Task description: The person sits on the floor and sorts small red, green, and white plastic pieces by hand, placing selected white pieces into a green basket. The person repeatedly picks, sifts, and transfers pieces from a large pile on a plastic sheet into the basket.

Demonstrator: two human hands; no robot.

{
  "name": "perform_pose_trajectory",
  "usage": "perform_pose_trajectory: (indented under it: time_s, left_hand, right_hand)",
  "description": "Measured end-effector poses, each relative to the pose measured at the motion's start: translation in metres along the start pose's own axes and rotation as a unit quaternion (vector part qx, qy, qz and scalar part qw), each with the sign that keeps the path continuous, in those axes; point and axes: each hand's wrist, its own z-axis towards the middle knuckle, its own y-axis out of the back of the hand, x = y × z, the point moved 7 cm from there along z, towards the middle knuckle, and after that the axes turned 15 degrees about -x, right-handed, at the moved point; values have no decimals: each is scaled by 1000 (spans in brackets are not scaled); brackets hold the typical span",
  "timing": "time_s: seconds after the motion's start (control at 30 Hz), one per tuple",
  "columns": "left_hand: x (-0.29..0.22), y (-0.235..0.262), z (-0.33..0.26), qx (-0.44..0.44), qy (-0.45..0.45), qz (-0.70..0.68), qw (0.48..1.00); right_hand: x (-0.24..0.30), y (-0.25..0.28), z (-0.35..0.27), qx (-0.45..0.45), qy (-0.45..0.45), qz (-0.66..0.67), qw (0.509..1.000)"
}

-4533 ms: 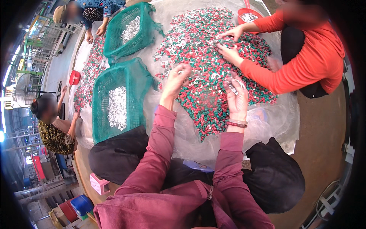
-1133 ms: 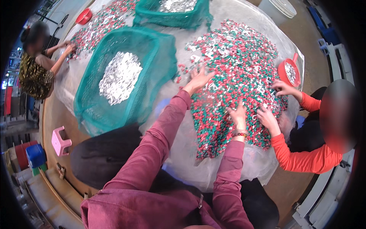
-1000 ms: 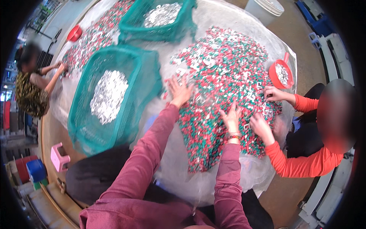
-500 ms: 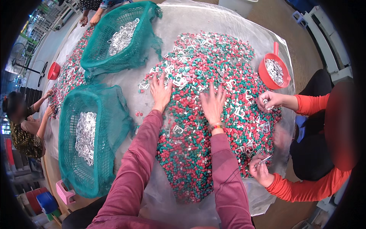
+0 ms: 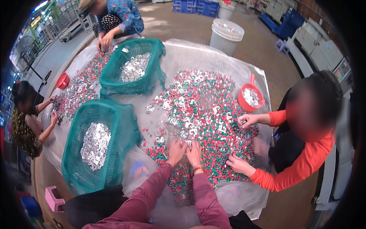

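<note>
My left hand (image 5: 177,152) and my right hand (image 5: 193,154) are side by side over the near part of a spread of small red, green and white pieces (image 5: 219,168). Both hands look open, their fingers reaching down into the pieces, with the left fingertips somewhat blurred. At the fingertips lies a white hook-shaped clip (image 5: 188,143); whether a finger touches it I cannot tell. Just beyond, more white clips (image 5: 192,131) sit loosely on top of the pile. A bead bracelet (image 5: 197,168) circles my right wrist.
Left of my arms stand a green mesh-draped basket (image 5: 114,152) and a farther green basket (image 5: 154,51), both holding white clips. At right, a co-worker in orange sleeves (image 5: 282,179) handles pieces beside a red scoop (image 5: 244,105). Two more people work at far left. A white bucket (image 5: 225,42) stands behind the sheet.
My hands have drawn back toward me and come together from apart. The view has shifted, showing more of the room. The co-worker's hands at right remain at the pile.
</note>
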Motion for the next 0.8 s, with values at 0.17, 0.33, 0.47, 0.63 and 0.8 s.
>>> perform_pose_trajectory:
  time_s: [0.17, 0.33, 0.47, 0.63, 0.8]
  left_hand:
    - [-34, 26, -30, -11, 86, -162, 983]
    - [-76, 58, -32, 9, 33, -267, 963]
    - [-85, 69, -41, 38, -80, -224, 971]
    - [-71, 69, -49, 65, -102, -56, 991]
    - [-77, 87, -46, 83, -85, -55, 991]
  right_hand:
    - [6, 25, -31, 44, -263, 379, 886]
    - [44, 88, -39, 23, -278, 569, 773]
    - [47, 111, -56, 39, -311, 568, 761]
    - [23, 91, -75, 74, -321, 478, 814]
    - [9, 82, -64, 34, -159, 331, 930]
